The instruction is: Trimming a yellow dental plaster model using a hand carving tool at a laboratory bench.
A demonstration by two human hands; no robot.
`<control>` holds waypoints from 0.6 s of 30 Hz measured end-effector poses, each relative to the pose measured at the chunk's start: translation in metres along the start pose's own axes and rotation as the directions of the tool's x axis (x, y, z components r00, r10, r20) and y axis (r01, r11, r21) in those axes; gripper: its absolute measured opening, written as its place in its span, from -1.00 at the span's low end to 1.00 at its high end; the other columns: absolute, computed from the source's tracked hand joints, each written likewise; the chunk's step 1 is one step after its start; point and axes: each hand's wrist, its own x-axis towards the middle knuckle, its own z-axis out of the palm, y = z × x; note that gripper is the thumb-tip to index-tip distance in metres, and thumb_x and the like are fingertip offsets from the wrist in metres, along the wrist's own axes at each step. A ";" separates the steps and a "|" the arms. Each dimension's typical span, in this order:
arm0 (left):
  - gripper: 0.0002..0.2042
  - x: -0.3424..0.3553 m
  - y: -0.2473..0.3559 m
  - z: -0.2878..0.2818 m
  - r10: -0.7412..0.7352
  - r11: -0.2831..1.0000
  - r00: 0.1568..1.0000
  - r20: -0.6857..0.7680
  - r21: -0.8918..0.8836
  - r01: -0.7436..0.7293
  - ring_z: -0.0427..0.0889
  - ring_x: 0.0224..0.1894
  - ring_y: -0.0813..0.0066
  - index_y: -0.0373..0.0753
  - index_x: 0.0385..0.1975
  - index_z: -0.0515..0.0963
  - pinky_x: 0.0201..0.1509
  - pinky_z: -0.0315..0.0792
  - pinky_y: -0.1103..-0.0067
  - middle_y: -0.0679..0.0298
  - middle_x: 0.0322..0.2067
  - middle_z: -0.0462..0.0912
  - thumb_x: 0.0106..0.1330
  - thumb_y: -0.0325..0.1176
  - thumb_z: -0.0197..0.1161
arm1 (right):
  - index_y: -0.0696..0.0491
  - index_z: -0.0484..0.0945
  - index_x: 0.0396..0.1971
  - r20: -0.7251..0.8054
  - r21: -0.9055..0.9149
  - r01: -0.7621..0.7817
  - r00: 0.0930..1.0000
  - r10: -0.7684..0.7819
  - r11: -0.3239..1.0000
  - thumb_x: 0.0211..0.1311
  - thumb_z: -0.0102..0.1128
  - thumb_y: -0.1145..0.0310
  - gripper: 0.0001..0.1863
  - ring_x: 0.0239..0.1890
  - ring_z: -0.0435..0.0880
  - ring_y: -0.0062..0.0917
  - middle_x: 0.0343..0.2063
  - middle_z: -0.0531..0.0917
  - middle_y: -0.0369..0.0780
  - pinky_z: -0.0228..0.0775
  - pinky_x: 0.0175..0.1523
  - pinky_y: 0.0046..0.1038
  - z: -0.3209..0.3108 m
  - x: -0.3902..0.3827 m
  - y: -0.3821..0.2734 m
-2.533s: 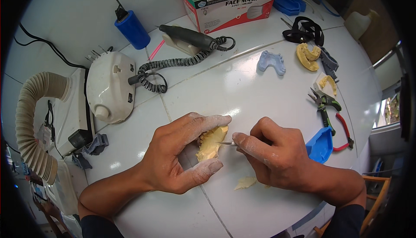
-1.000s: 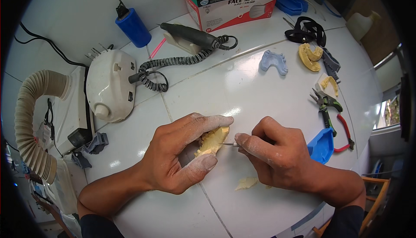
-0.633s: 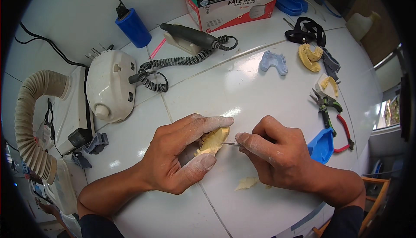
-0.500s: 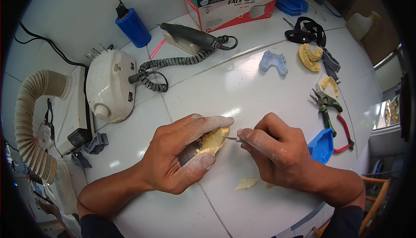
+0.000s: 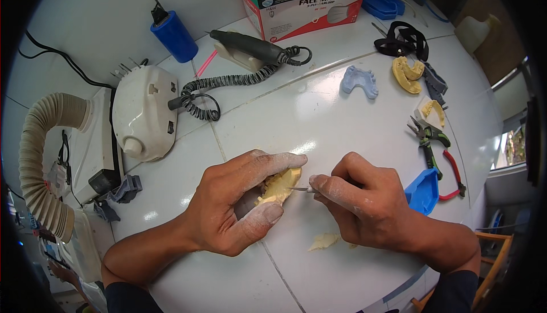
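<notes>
A pale yellow plaster dental model (image 5: 281, 186) rests in my left hand (image 5: 236, 202), clasped between the dusty thumb and fingers. My right hand (image 5: 364, 199) pinches a slim carving tool (image 5: 302, 189) with a thin metal tip. That tip meets the model's right-hand side, or lies just over it; I cannot tell which. The rest of the tool is hidden by my right fingers. On the white tabletop below the hands lies a flat, pale yellow plaster flake (image 5: 325, 242). White dust coats the fingertips of both hands.
A white micromotor unit (image 5: 145, 113) and a ribbed hose (image 5: 43, 159) stand at left. Its dark handpiece (image 5: 245, 47) lies near mask boxes (image 5: 302, 13). A light blue impression (image 5: 360, 82), yellow models (image 5: 407, 76), pliers (image 5: 428, 136) and a blue tray (image 5: 423, 192) line the right side.
My right hand has shifted slightly down, and the tool's tip has moved a little lower and left on the model. My left hand keeps its hold.
</notes>
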 end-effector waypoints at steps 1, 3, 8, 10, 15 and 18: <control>-0.32 0.000 0.000 0.000 0.000 1.000 1.000 0.001 -0.001 0.000 0.69 -0.22 0.35 -0.49 0.38 0.55 -0.13 0.57 0.49 0.04 -0.19 0.67 0.47 -0.01 0.16 | 0.05 0.75 -0.03 -0.013 0.004 -0.010 1.000 0.010 1.000 0.16 0.50 0.58 -0.65 -0.49 0.63 -0.44 -0.34 0.54 -0.23 0.49 -0.46 -0.37 0.000 0.000 0.000; -0.32 0.001 0.001 0.000 0.010 1.000 1.000 -0.007 -0.002 -0.010 0.70 -0.21 0.34 -0.49 0.38 0.55 -0.13 0.58 0.48 0.04 -0.18 0.67 0.48 0.00 0.17 | 0.09 0.76 -0.04 -0.036 0.003 -0.006 0.999 0.006 1.000 0.17 0.52 0.61 -0.66 -0.52 0.65 -0.46 -0.35 0.57 -0.21 0.50 -0.48 -0.40 0.001 0.001 0.001; -0.32 0.000 -0.001 0.001 0.022 1.000 1.000 -0.010 0.014 -0.022 0.71 -0.21 0.35 -0.48 0.37 0.56 -0.15 0.58 0.49 0.04 -0.18 0.67 0.47 0.00 0.18 | 0.14 0.78 -0.04 0.027 -0.006 0.041 0.999 -0.041 0.999 0.17 0.55 0.64 -0.67 -0.54 0.66 -0.47 -0.36 0.61 -0.19 0.49 -0.50 -0.44 -0.003 0.003 0.000; -0.32 0.000 -0.001 0.001 0.023 1.000 1.000 -0.017 0.010 -0.023 0.70 -0.21 0.35 -0.47 0.37 0.57 -0.15 0.57 0.49 0.04 -0.19 0.67 0.46 0.00 0.18 | 0.14 0.78 -0.03 -0.012 -0.007 0.043 0.999 -0.043 0.999 0.16 0.55 0.63 -0.66 -0.55 0.66 -0.47 -0.36 0.61 -0.19 0.49 -0.51 -0.44 -0.002 0.002 0.000; -0.32 0.002 0.001 0.000 0.033 0.999 0.999 0.004 0.041 -0.033 0.68 -0.24 0.36 -0.46 0.38 0.57 -0.15 0.57 0.51 0.06 -0.19 0.68 0.43 -0.01 0.21 | 0.05 0.75 -0.04 -0.011 0.001 -0.008 1.000 0.008 1.000 0.14 0.50 0.57 -0.65 -0.48 0.64 -0.46 -0.34 0.54 -0.23 0.48 -0.47 -0.37 -0.001 0.000 0.000; -0.32 0.000 -0.001 0.002 0.016 1.000 1.000 -0.017 0.017 -0.015 0.67 -0.23 0.36 -0.45 0.37 0.57 -0.14 0.57 0.51 0.06 -0.19 0.69 0.42 -0.02 0.22 | 0.05 0.75 -0.03 0.003 -0.003 0.013 1.000 -0.013 1.000 0.14 0.50 0.57 -0.65 -0.48 0.64 -0.46 -0.35 0.54 -0.23 0.49 -0.47 -0.37 -0.001 0.001 0.000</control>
